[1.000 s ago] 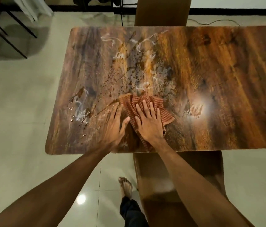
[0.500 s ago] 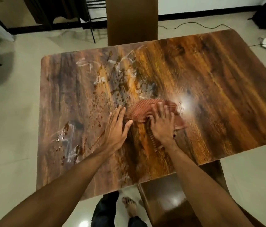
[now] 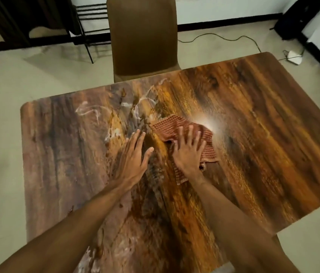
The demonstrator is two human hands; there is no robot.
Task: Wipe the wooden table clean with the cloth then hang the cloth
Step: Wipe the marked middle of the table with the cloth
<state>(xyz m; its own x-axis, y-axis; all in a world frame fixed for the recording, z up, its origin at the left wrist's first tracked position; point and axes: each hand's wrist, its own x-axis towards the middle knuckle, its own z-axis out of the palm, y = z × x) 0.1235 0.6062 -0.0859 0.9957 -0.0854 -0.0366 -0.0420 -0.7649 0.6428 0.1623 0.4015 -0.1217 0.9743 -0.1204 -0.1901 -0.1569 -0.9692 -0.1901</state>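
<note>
A red-brown checked cloth [image 3: 168, 127] lies crumpled near the middle of the wooden table [image 3: 263, 138]. My right hand [image 3: 187, 151] presses flat on the cloth, fingers spread. My left hand [image 3: 133, 159] rests flat on the bare wood just left of the cloth, fingers apart, holding nothing. White smears [image 3: 94, 112] and dark spots [image 3: 119, 97] mark the table's far-left part, beyond the cloth. More whitish residue [image 3: 88, 259] shows at the near edge.
A brown chair [image 3: 143, 36] stands at the table's far side. A black metal rack [image 3: 88, 26] is behind it to the left. A cable [image 3: 224, 39] and a white adapter [image 3: 293, 58] lie on the tiled floor at the right.
Both hands and the cloth have slid forward across the table, away from the near edge, over the spotted area. The view has tilted up and come closer.
</note>
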